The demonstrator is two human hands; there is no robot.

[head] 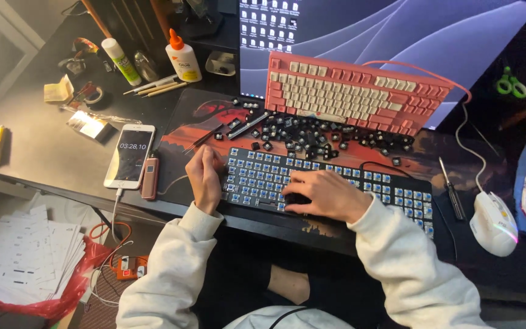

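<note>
Right hand [324, 194] covers keyboard [397, 192] switches — left hand [204, 176] grips its edge.

Dark desk [44, 146] takes up most of the scene, dimly lit, with a big monitor [397, 30] glowing blue at the far side. Off the near left edge the floor's a mess: a stack of white papers [25, 256] sitting on a red bag [62, 298], plus tangled orange and white cables [114, 244].
</note>
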